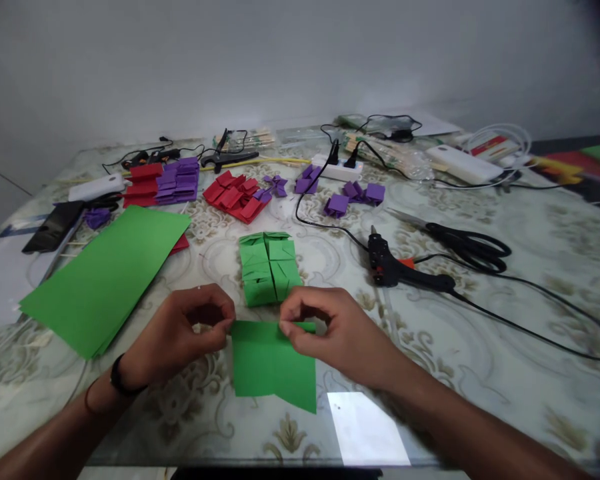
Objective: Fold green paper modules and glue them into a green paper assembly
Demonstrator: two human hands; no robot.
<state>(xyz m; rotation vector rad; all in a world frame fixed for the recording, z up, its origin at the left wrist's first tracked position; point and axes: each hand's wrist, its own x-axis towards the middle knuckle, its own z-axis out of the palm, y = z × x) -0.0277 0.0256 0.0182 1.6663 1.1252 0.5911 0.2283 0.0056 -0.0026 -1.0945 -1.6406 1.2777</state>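
Observation:
A green paper sheet (273,363) lies on the table in front of me. My left hand (185,330) pinches its upper left corner with curled fingers. My right hand (325,327) pinches the upper edge near the right corner, fingers closed on the paper. Just behind my hands sits a pile of folded green paper pieces (269,267).
A stack of green sheets (105,277) lies at left. Folded red pieces (235,197) and purple pieces (177,180) sit farther back. A black glue gun (400,270) with cord and black scissors (460,243) lie at right. A white power strip (337,170) stands behind.

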